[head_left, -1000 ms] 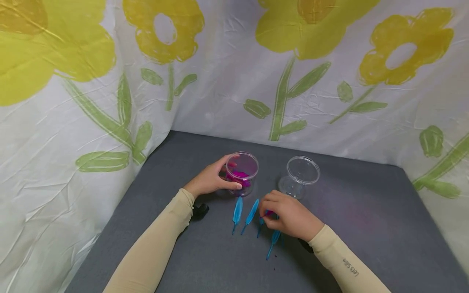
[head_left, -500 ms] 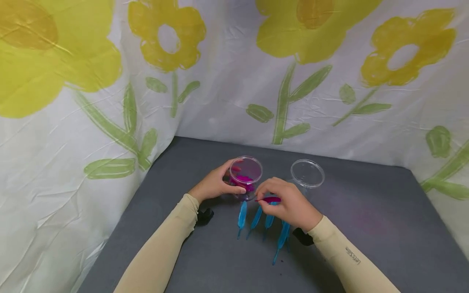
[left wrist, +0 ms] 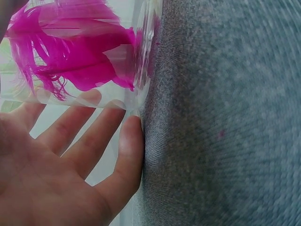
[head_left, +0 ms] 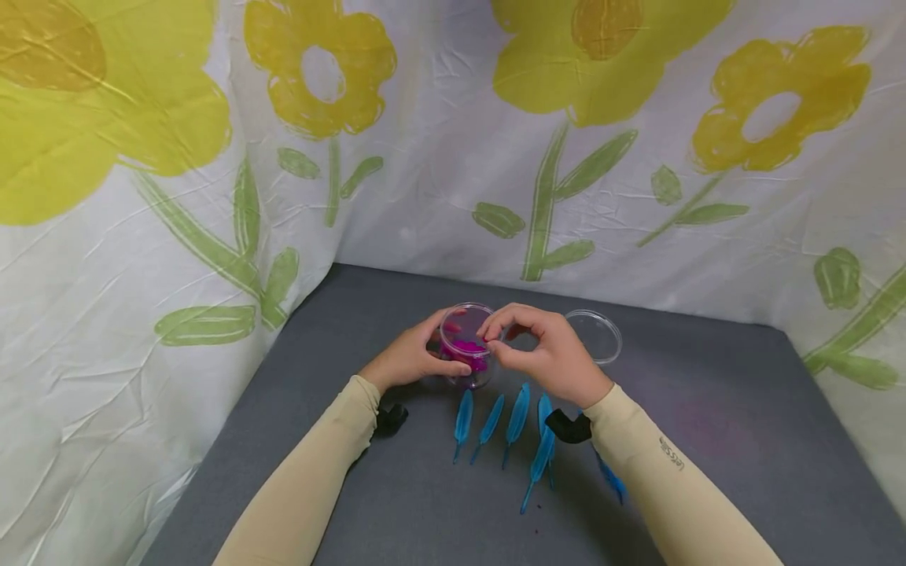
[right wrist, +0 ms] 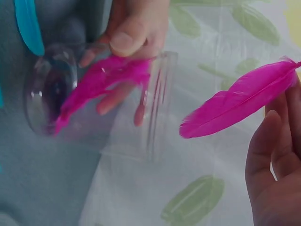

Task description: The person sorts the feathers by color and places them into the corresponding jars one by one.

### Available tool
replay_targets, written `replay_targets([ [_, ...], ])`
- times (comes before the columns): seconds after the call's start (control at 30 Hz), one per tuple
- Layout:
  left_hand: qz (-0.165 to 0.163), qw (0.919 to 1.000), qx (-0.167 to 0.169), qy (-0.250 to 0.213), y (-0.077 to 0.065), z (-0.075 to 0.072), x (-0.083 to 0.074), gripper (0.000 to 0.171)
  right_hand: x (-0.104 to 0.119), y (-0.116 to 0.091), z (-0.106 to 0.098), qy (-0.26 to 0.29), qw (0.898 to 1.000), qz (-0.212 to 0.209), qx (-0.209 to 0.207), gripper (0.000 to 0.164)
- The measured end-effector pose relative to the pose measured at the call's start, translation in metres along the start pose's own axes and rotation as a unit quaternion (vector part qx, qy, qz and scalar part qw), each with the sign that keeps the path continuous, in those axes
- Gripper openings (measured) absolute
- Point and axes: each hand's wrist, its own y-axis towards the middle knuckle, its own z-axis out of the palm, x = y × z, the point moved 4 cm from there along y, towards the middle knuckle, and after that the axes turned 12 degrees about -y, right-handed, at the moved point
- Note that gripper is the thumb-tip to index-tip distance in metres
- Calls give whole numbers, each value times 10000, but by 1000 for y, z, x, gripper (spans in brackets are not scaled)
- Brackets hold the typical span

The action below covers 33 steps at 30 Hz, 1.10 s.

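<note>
My left hand (head_left: 406, 355) holds a clear plastic jar (head_left: 473, 379), thumb on the near side and fingers spread behind it. Inside the jar lie magenta feathers (left wrist: 75, 52), seen through the wall in both wrist views. Between thumb and fingertips my right hand (head_left: 552, 346) pinches one more magenta feather (right wrist: 235, 106) by its quill end. That feather's rounded tip points toward the jar's mouth in the right wrist view. In the head view the right fingertips are right at the jar's rim, and most of this feather is hidden.
Several blue feathers (head_left: 518, 414) lie in a loose row on the grey tabletop (head_left: 425, 503) in front of the jar. Another blue feather (head_left: 611, 478) is partly under the right forearm. A second clear jar (head_left: 619, 339) stands behind the right hand. A flowered white curtain (head_left: 425, 196) encloses the table.
My right hand has lifted from the blue feathers up and left to the jar's rim, carrying the magenta feather. The left hand keeps its hold on the jar.
</note>
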Motion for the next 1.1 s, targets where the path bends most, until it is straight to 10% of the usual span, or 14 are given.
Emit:
replay_targets([
  [1.1, 253, 9990, 257, -273, -4, -2, -3, 86, 14, 47, 22, 449, 9989, -116, -54, 8],
])
